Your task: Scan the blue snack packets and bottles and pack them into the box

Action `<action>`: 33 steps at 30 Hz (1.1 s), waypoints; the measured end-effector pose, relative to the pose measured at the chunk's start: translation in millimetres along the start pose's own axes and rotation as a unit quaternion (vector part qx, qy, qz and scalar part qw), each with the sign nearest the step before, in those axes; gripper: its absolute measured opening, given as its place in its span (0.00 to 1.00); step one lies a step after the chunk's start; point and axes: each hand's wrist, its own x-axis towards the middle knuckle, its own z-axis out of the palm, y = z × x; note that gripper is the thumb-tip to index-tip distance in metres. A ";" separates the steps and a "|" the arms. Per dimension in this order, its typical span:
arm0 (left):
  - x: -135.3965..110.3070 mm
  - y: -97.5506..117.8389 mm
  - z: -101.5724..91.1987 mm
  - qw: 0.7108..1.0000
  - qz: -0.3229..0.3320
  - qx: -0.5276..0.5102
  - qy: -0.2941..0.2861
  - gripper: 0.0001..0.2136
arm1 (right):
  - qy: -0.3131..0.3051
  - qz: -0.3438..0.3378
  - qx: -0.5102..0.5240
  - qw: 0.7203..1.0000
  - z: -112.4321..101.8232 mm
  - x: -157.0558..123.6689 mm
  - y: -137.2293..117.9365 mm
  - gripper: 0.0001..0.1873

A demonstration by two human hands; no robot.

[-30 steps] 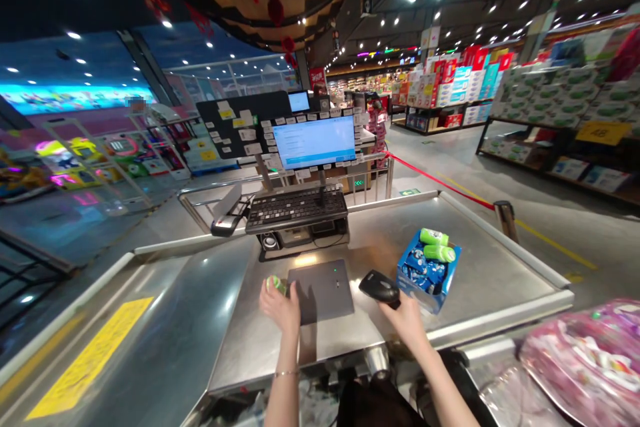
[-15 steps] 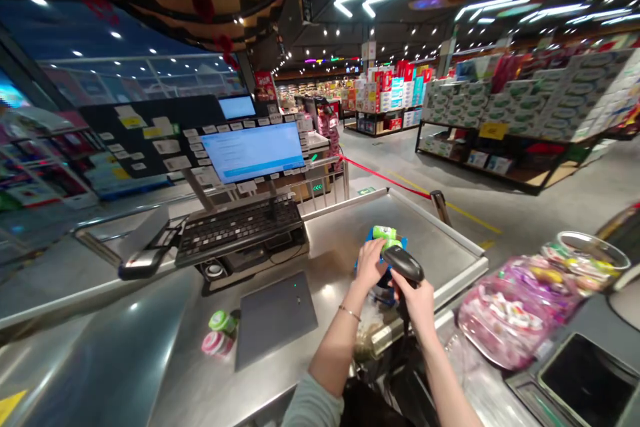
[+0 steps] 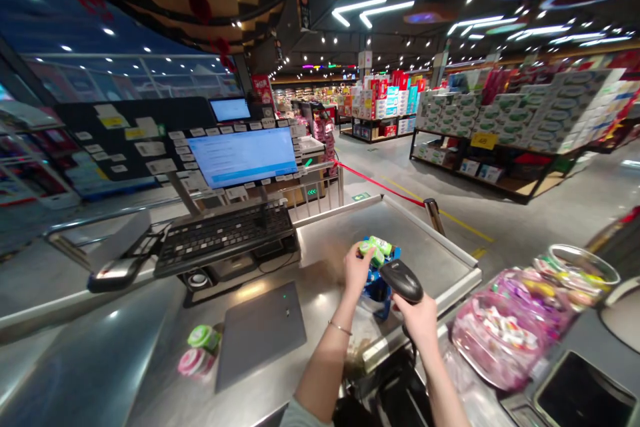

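Observation:
My right hand is closed round the handle of a black barcode scanner, its head pointing toward the far left. My left hand has its fingers bent round a small green-and-white container. Another green container lies right beside that one. Below them are blue packages, partly covered by the scanner; their kind I cannot make out. Nearer on the left, a green-lidded jar and a pink-lidded jar stand together on the metal counter.
A flat grey panel is set in the counter beside the jars. Behind it are a black keyboard and a lit monitor. Pink tubs of wrapped sweets stand at right, near a dark-screened device.
My left hand has shifted slightly left and its fingers now show on the green container. More of the blue packages shows below. The whole view has turned a little to the right.

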 end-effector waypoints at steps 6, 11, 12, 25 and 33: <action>-26.3 6.3 -69.1 0.970 -0.106 -0.190 0.109 0.22 | -0.095 -0.095 -0.173 0.976 15.3 -22.9 -12.2 0.18; -52.0 3.9 -116.3 0.960 -0.093 -0.207 0.163 0.26 | -0.161 -0.128 -0.223 0.953 32.7 -47.8 -23.2 0.18; -55.5 2.7 -123.5 0.959 -0.093 -0.207 0.171 0.26 | -0.167 -0.133 -0.231 0.949 35.1 -51.6 -24.7 0.18; -77.2 1.4 -160.2 0.949 -0.084 -0.218 0.212 0.25 | -0.214 -0.195 -0.264 0.920 43.1 -81.4 -46.6 0.13; -79.9 -4.1 -186.0 0.966 -0.029 -0.099 0.235 0.24 | -0.202 -0.196 -0.200 0.938 50.7 -83.1 -40.0 0.16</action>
